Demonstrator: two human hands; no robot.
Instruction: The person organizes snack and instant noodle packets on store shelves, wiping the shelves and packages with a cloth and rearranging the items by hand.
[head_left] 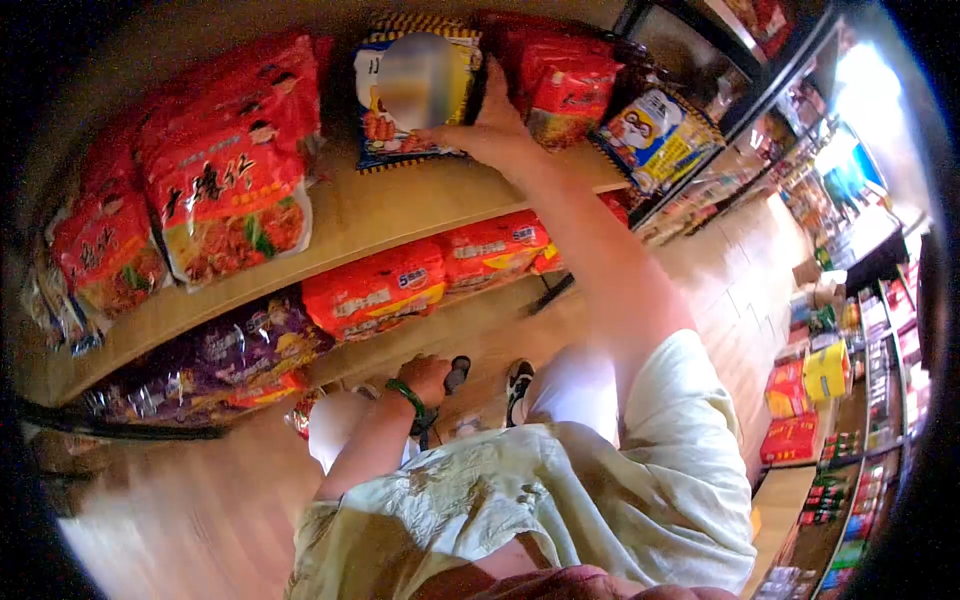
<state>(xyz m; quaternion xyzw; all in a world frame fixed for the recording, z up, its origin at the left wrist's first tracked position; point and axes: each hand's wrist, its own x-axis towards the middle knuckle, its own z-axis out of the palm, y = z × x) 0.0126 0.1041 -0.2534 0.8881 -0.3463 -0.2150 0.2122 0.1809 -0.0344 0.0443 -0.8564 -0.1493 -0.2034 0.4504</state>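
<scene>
Flanking right hand (490, 132) and blue-edged packet (415, 95): red bags (235, 165)

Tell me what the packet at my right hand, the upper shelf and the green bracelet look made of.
Packet: likely plastic film, fairly glossy, with thin striped edges. Upper shelf: smooth wood or laminate, by its pale brown tone. Bracelet: polished stone, glass or plastic; its shine leaves that open.
</scene>
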